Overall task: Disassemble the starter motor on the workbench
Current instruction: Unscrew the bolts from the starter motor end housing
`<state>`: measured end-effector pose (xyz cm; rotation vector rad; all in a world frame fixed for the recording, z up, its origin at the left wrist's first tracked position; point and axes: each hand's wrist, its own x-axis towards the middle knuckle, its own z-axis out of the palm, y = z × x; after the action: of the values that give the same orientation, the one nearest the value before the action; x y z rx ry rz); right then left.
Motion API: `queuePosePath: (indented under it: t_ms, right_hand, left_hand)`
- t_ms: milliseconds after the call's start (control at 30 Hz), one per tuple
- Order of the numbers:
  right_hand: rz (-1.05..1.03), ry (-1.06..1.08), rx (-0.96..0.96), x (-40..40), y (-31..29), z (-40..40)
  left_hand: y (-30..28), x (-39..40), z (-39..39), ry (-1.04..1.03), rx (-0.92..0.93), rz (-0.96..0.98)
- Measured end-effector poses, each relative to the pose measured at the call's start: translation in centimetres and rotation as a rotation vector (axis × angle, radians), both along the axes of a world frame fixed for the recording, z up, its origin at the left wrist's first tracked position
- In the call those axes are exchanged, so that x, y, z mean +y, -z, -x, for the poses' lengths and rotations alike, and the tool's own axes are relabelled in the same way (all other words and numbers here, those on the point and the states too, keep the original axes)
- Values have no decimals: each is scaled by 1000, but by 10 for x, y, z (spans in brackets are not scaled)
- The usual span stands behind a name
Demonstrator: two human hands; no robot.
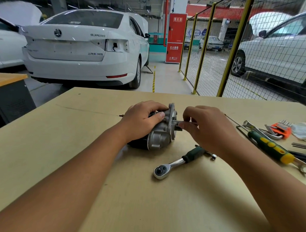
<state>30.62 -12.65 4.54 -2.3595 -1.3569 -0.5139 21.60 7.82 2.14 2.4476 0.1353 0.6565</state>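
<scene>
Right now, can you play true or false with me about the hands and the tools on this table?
1. The left hand holds the starter motor. True.
2. The right hand grips the ratchet wrench. False: the wrench lies untouched on the workbench; the right hand pinches a thin rod at the motor's silver end.
3. The starter motor lies on its side. True.
4. The green and yellow screwdriver lies left of the motor. False: it lies to the right.
5. A white car is parked behind the workbench. True.
</scene>
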Motion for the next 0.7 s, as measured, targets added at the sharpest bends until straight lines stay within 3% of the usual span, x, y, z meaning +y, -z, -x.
queuePosePath:
  t_ms: [267, 567, 700]
  right_hand:
    - [22, -32, 38, 0, 1, -11]
    - [49, 106, -135, 1, 2, -6]
    - [1, 54, -51, 0, -2, -2]
  left_hand:
    - [0, -1, 1, 0, 11, -12]
    - [-2, 0, 2, 11, 20, -21]
    - [0, 0, 0, 5, 2, -10]
